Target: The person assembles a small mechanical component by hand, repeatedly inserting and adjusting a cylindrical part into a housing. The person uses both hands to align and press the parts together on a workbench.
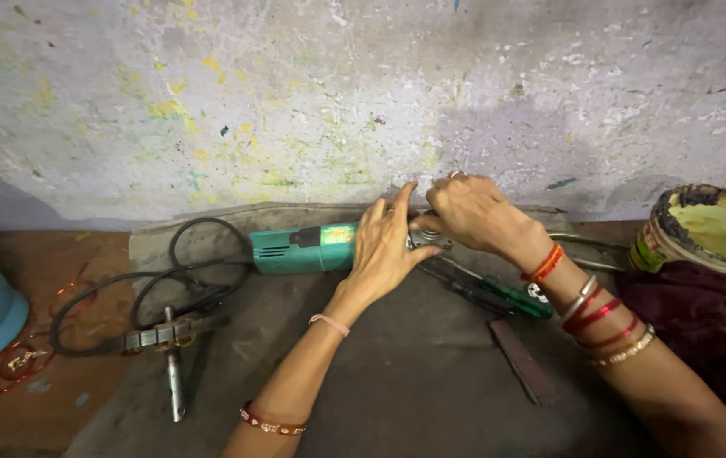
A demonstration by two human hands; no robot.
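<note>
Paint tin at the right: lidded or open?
Open. The paint tin shows no lid; its round mouth faces the camera, with yellow-green paint coating the inside and a dark crust on the rim.

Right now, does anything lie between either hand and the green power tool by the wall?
Nothing visible does. The left hand already rests on the green power tool near its head, and the right hand is on the metal head end. The green-handled screwdrivers lie beside it, below the right wrist, not between.
</note>
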